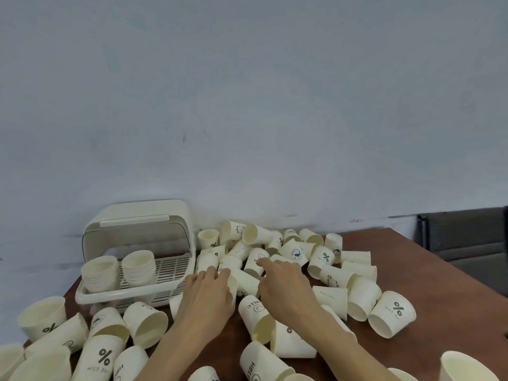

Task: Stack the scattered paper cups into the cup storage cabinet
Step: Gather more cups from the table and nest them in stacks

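Dozens of paper cups (pixel 391 314) lie scattered on their sides across the brown table (pixel 428 273), heaped thickest in the middle and along the near left edge. Both my arms reach forward into the middle heap. My left hand (pixel 209 294) lies palm down with its fingers stretched over a cluster of cups just right of the cabinet; whether those fingers have actually closed on one I cannot tell. My right hand (pixel 284 284) has its forefinger extended and touching a cup printed with a smiley (pixel 257 261), the other fingers loosely bent, gripping nothing I can see. At the far left of the table stands the cup storage cabinet (pixel 137 255), its domed lid swung up, with two nested stacks of cups (pixel 119 272) side by side on the left of its slatted tray.
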Demonstrator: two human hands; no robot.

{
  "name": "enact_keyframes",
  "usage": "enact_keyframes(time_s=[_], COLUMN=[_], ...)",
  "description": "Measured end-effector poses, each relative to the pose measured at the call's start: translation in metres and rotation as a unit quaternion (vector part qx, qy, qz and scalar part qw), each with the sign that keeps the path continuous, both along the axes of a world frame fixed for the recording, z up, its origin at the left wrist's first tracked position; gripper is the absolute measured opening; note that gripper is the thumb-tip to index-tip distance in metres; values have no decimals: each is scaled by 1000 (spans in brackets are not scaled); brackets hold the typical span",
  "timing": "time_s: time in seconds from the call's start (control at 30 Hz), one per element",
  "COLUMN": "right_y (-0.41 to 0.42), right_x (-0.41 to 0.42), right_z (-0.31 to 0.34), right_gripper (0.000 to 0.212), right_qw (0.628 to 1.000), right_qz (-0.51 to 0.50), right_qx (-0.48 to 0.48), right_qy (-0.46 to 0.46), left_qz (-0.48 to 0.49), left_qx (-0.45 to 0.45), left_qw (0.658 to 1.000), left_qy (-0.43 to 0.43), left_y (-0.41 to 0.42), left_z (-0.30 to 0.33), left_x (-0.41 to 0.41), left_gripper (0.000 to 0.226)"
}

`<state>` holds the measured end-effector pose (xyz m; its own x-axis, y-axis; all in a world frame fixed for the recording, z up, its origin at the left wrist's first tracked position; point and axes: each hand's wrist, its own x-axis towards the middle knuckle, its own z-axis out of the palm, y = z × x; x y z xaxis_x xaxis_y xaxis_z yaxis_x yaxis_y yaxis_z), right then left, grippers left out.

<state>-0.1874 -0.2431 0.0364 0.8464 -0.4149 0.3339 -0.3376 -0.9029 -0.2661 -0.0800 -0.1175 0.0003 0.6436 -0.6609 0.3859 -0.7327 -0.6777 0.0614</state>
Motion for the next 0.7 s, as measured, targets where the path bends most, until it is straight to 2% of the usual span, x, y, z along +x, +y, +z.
enact_keyframes(time_s=[0.4, 0.7], right_y=[-35, -79], right_x=[2, 5], right_z=[-18, -21], right_gripper=[32, 32], right_qw=[1000, 998], right_qz=[-15, -38], right_qx=[11, -11], right_qy=[14, 51], left_qz=[6, -10], left_qx=[49, 56], left_qw=[998, 998], left_qy=[33, 31], left_y=[-23, -78], left_z=[-10, -11], left_x=[13, 33], left_gripper=[38, 33])
